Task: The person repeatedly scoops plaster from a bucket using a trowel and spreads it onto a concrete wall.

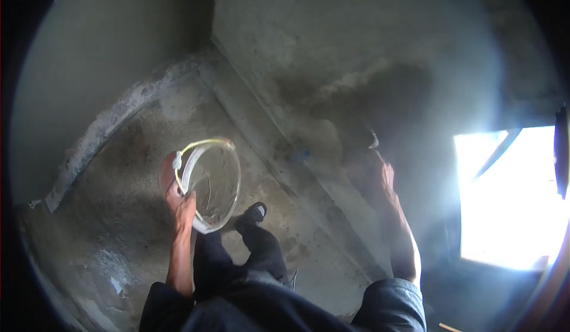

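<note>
My left hand is closed on the side of a pale round bucket, held in front of my legs. A yellow handle arches along the bucket's rim, and grey, wet-looking material shows inside. Out to the right, my right hand is closed around the thin handle of a small tool. The tool's pale, curved head is at the wall, by a dark, damp-looking patch; its exact kind is too small to tell. Whether the head touches the wall, I cannot tell.
A low ledge runs along the wall's foot. At the left, a rough pale strip curves where floor and wall meet. Bright light comes through an opening at the right. My shoe stands on the stained concrete floor.
</note>
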Demonstrator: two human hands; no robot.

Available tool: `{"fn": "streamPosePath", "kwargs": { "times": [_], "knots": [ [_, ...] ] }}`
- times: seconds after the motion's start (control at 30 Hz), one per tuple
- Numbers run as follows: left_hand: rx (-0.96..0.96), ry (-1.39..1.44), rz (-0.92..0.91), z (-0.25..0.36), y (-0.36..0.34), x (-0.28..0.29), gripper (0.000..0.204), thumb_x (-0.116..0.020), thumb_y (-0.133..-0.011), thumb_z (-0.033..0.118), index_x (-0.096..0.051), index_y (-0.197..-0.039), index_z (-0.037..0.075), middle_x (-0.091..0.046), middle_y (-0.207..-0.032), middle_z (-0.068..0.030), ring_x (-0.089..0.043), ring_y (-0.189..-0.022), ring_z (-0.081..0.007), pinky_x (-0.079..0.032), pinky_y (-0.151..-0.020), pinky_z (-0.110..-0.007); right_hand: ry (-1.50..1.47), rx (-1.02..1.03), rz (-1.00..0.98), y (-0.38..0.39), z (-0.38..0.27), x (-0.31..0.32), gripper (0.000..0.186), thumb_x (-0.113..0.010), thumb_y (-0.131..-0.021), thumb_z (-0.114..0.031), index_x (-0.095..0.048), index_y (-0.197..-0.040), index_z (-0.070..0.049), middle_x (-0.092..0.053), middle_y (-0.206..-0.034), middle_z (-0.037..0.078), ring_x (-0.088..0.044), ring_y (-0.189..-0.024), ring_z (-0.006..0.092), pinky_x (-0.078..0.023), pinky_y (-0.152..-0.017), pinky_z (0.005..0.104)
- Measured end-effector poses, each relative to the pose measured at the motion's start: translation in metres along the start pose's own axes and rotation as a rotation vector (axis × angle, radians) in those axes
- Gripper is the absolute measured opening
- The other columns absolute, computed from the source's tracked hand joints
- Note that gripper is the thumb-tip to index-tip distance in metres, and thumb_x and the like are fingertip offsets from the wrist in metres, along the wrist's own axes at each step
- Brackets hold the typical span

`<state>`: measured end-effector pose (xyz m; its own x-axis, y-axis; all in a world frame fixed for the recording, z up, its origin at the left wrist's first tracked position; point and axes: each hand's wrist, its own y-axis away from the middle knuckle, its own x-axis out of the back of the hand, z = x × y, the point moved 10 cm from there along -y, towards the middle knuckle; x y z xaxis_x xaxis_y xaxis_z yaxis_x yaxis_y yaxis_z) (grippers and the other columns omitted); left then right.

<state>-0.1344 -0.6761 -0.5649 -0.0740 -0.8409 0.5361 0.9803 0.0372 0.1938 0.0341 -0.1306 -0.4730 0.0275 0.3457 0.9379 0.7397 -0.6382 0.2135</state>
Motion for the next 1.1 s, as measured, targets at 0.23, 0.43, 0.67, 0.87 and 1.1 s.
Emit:
{"fn": "streamPosePath", "kwargs": {
  "times": [0.23, 0.43, 0.67, 0.87, 1.1],
  "knots": [
    [-0.306, 0.170, 0.082, 0.097, 0.073, 0.055, 0.027, -0.063, -0.065, 0.007, -0.057, -0.088, -0.006, -0.058, -0.076, -0.0183, -0.058, -0.071, -0.0288, -0.046, -0.070, -0.040, 0.369, 0.403, 0.442, 0.224, -0.061, 0.089, 0.046, -0.068, -0.077, -0.022, -0.056, -0.121, -0.013, -0.060, -0.088, 0.006, -0.063, -0.084, 0.0247, -0.045, -0.088, 0.0476],
    [-0.422, 0.307, -0.076, 0.153, 0.143, 0.104, 0.027, -0.059, -0.067, 0.005, -0.060, -0.092, -0.007, -0.064, -0.080, -0.0159, -0.062, -0.075, -0.0268, -0.047, -0.074, -0.035, 0.079, 0.349, 0.323, 0.357, -0.102, 0.049, 0.030, -0.069, -0.076, -0.020, -0.061, -0.103, -0.009, -0.064, -0.086, 0.010, -0.064, -0.082, 0.0308, -0.047, -0.083, 0.0476],
    [-0.562, 0.464, -0.205, 0.172, 0.163, 0.134, 0.023, -0.058, -0.064, 0.002, -0.061, -0.087, -0.002, -0.059, -0.079, -0.0038, -0.051, -0.071, -0.0106, -0.043, -0.066, -0.027, -0.662, 0.175, 0.165, 0.404, -0.130, -0.020, 0.027, -0.064, -0.083, -0.022, -0.057, -0.094, 0.002, -0.059, -0.076, 0.016, -0.055, -0.065, 0.0234, -0.044, -0.065, 0.0349],
    [-0.582, 0.535, -0.235, 0.175, 0.141, 0.130, 0.016, -0.053, -0.064, -0.001, -0.054, -0.079, -0.002, -0.050, -0.073, -0.0008, -0.045, -0.066, -0.0086, -0.040, -0.059, -0.024, -0.609, 0.253, 0.336, 0.407, -0.141, -0.033, 0.031, -0.059, -0.089, -0.022, -0.052, -0.106, 0.002, -0.059, -0.083, 0.019, -0.059, -0.079, 0.0309, -0.046, -0.073, 0.0374],
    [-0.702, 0.545, -0.277, 0.207, 0.153, 0.138, 0.021, -0.053, -0.063, 0.000, -0.056, -0.082, -0.005, -0.053, -0.073, -0.0018, -0.045, -0.066, -0.0076, -0.041, -0.058, -0.024, 0.086, 0.503, 0.427, 0.416, -0.184, -0.063, 0.029, -0.055, -0.084, -0.011, -0.052, -0.113, -0.006, -0.056, -0.081, 0.013, -0.063, -0.071, 0.0283, -0.050, -0.061, 0.0399]
  ]
}}
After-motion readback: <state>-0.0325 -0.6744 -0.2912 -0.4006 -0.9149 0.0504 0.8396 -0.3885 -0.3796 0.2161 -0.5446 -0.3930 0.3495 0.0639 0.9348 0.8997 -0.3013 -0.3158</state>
